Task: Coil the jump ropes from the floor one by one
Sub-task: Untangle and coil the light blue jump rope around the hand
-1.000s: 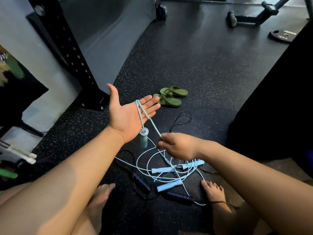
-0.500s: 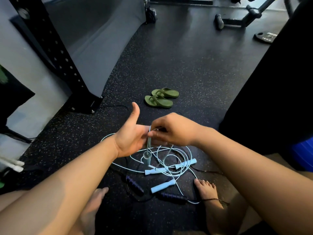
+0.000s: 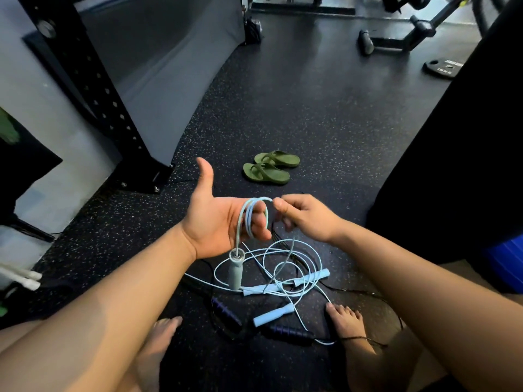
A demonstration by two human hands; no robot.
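While the right hand (image 3: pixel 308 219) pinches cord (image 3: pixel 248 216) looped round the spread left hand (image 3: pixel 218 224), hiding its run, the handle (image 3: pixel 235 271) hangs vertically.

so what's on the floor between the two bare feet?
Head view: one light blue jump-rope handle and two dark purple handles.

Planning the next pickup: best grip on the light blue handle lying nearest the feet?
Pinch the light blue handle mid-shaft from above, fingers across its length. It lies flat on the floor, middle bare; cords crowd its far end.
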